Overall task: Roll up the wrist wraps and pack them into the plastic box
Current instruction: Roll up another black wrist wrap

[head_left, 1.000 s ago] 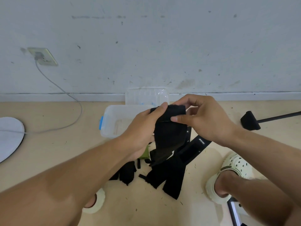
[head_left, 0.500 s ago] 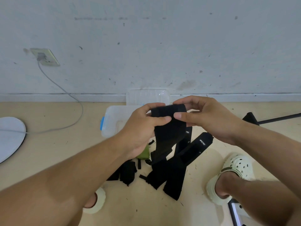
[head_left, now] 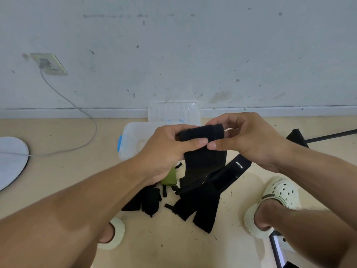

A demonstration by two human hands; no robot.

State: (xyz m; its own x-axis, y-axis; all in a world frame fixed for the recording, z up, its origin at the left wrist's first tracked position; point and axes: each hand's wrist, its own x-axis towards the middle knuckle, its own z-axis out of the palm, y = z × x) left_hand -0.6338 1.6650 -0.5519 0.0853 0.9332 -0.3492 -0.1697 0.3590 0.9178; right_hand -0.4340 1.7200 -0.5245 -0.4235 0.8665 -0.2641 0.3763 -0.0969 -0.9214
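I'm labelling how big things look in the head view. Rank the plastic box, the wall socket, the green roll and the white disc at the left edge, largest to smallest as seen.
1. White disc, though cut off by the frame.
2. Plastic box, partly hidden behind the left hand.
3. Wall socket.
4. Green roll, mostly hidden, so its rank is unsure.

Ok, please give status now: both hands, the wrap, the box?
Left hand and right hand pinch the black wrist wrap at its top, tail hanging. Plastic box open behind, nothing blocking.
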